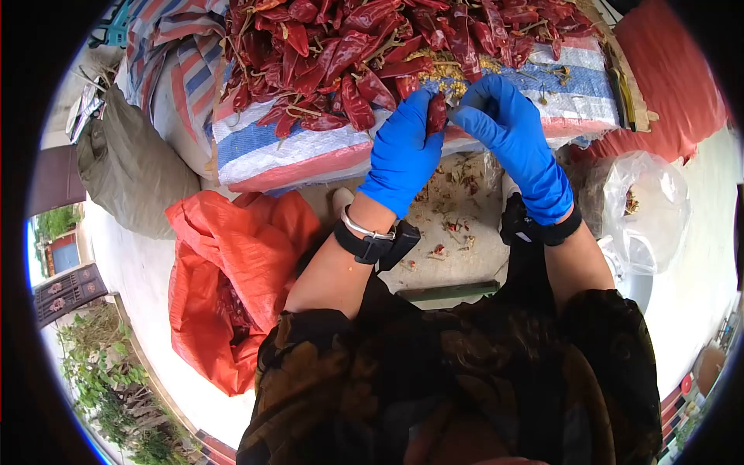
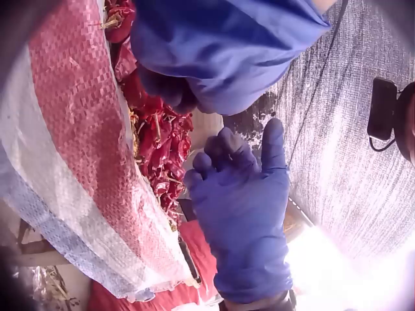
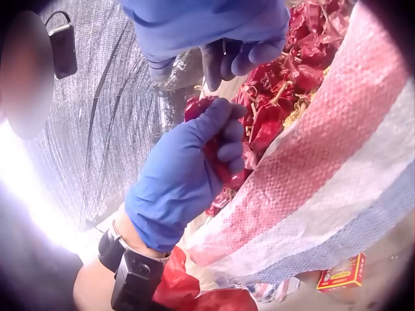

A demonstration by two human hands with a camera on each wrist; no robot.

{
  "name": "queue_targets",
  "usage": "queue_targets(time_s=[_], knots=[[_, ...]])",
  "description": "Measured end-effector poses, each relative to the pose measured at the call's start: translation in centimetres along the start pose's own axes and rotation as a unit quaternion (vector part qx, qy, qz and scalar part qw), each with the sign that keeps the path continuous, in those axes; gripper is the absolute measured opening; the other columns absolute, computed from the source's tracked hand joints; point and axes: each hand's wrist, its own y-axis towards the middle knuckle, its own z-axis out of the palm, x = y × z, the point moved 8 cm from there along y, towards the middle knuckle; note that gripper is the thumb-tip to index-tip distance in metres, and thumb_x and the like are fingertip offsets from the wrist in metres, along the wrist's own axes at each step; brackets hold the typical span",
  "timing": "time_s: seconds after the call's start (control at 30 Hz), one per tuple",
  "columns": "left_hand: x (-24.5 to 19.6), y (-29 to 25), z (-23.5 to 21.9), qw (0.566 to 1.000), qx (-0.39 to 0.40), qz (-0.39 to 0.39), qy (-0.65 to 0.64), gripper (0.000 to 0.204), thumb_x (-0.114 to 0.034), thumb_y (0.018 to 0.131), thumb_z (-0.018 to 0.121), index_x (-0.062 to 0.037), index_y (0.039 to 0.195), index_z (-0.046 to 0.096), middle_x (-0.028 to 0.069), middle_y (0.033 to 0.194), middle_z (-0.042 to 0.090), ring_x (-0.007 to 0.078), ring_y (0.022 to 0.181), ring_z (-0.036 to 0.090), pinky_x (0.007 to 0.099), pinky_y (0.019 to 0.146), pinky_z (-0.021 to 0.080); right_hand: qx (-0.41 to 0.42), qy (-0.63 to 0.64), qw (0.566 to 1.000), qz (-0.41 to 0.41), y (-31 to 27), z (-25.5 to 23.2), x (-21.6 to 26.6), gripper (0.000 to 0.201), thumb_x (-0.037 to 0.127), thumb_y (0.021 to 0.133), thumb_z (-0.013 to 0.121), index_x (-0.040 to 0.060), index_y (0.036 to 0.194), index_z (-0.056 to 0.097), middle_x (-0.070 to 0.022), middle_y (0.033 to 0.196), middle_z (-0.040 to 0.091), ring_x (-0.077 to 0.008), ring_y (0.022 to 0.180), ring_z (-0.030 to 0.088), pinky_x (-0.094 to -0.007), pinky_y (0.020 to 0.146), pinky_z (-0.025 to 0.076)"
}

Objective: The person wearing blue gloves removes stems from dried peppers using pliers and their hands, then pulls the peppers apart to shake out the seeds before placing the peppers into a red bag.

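Observation:
My left hand (image 1: pixel 404 155), in a blue glove, grips a dried red chili pepper (image 1: pixel 436 116) upright. In the right wrist view, the top of this chili (image 3: pixel 196 107) and its thin stem stick out beyond the left thumb. My right hand (image 1: pixel 511 128), also gloved in blue, hovers just to the right of the chili. Its fingers are loosely bent and apart in the left wrist view, with nothing seen between them. Just beyond both hands lies a large heap of dried red chilies (image 1: pixel 341 54).
The heap rests on a striped woven sack (image 1: pixel 302 159). An open red-orange sack (image 1: pixel 209 263) with chilies inside stands at left, near a grey-green bag (image 1: pixel 128 170). At right are a clear plastic bag (image 1: pixel 655 217) and a red sack (image 1: pixel 670 77). Scraps litter the floor (image 1: pixel 473 256).

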Motion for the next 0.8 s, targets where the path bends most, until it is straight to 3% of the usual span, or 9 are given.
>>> queue_targets(time_s=[0.03,0.1,0.17,0.23,0.37,0.43,0.67,0.73,0.8], knots=[[-0.5,-0.1,0.0,1.0,0.008,-0.003,-0.003,0.035,-0.004,0.073,0.063,-0.0025,0.105,0.049,0.0111,0.086,0.059,0.0227,0.074,0.058,0.0312,0.071,0.046,-0.004,0.001,1.0,0.008,-0.2,-0.2,-0.3,0.032,0.033,0.076,0.068,0.0034,0.076,0.055,-0.0014,0.069,0.052,-0.0107,0.063,0.046,-0.027,0.058,0.041],[-0.2,-0.2,2.1,0.983,0.159,-0.081,0.034,0.033,-0.005,0.073,0.063,-0.0039,0.104,0.051,0.0099,0.088,0.061,0.0223,0.077,0.06,0.0299,0.074,0.046,0.042,-0.153,0.986,0.043,-0.1,0.0,-0.8,0.035,0.036,0.074,0.069,0.0036,0.074,0.057,-0.0014,0.061,0.05,-0.0115,0.056,0.045,-0.0272,0.053,0.04],[-0.1,-0.3,2.8,0.981,0.18,-0.071,0.015,0.033,-0.007,0.072,0.066,-0.0046,0.103,0.054,0.0081,0.09,0.062,0.0195,0.076,0.06,0.029,0.074,0.047,0.037,-0.135,0.99,0.009,0.0,-0.1,-1.5,0.034,0.036,0.078,0.066,0.0023,0.074,0.06,-0.0014,0.055,0.048,-0.0109,0.052,0.044,-0.026,0.049,0.039],[-1.0,-0.2,3.2,0.971,0.209,-0.076,-0.091,0.036,-0.024,0.072,0.069,-0.0034,0.098,0.054,0.0151,0.086,0.06,0.0266,0.077,0.06,0.0325,0.068,0.046,0.118,0.086,0.983,0.107,-0.4,1.0,-2.7,0.029,0.032,0.082,0.062,0.003,0.079,0.062,-0.0001,0.057,0.05,-0.0081,0.052,0.044,-0.0232,0.048,0.036],[-1.3,0.1,3.5,0.941,0.197,-0.113,-0.251,0.038,-0.03,0.075,0.068,-0.0024,0.098,0.055,0.0108,0.084,0.062,0.0169,0.075,0.059,0.029,0.067,0.046,0.045,0.191,0.969,0.153,-0.3,0.1,-3.1,0.025,0.029,0.084,0.059,0.0048,0.079,0.063,0.0015,0.058,0.05,-0.0054,0.051,0.042,-0.0203,0.047,0.033],[-1.7,0.2,3.3,0.923,0.144,-0.141,-0.327,0.038,-0.032,0.079,0.065,-0.0015,0.099,0.056,0.0083,0.082,0.062,0.0114,0.073,0.055,0.0272,0.067,0.045,-0.009,0.247,0.952,0.178,-0.5,-0.4,-3.3,0.022,0.028,0.084,0.06,0.0065,0.08,0.063,0.0028,0.058,0.049,-0.0044,0.05,0.039,-0.0195,0.047,0.03],[-1.1,-0.1,4.1,0.937,0.139,-0.129,-0.292,0.032,-0.029,0.082,0.062,-0.0016,0.097,0.059,0.0079,0.081,0.064,0.012,0.071,0.057,0.0269,0.067,0.045,-0.003,0.24,0.957,0.162,0.1,-1.9,-3.5,0.023,0.029,0.083,0.06,0.0078,0.074,0.06,0.004,0.055,0.044,-0.0044,0.049,0.035,-0.0203,0.046,0.027],[-0.2,-0.5,4.0,0.939,0.151,-0.171,-0.258,0.029,-0.026,0.082,0.062,-0.0014,0.097,0.059,0.0071,0.082,0.064,0.0112,0.072,0.057,0.0258,0.067,0.045,-0.064,0.276,0.943,0.172,0.5,-3.8,-4.0,0.026,0.029,0.084,0.06,0.0091,0.068,0.057,0.0043,0.054,0.042,-0.0045,0.048,0.033,-0.0208,0.045,0.025],[0.0,-0.5,3.3,0.935,0.127,-0.174,-0.283,0.028,-0.026,0.083,0.062,-0.0014,0.097,0.059,0.0067,0.082,0.064,0.0108,0.072,0.057,0.0253,0.067,0.045,-0.112,0.276,0.947,0.118,1.7,-8.2,-5.0,0.029,0.03,0.084,0.059,0.0097,0.063,0.056,0.004,0.053,0.04,-0.0044,0.048,0.033,-0.0202,0.045,0.024]])
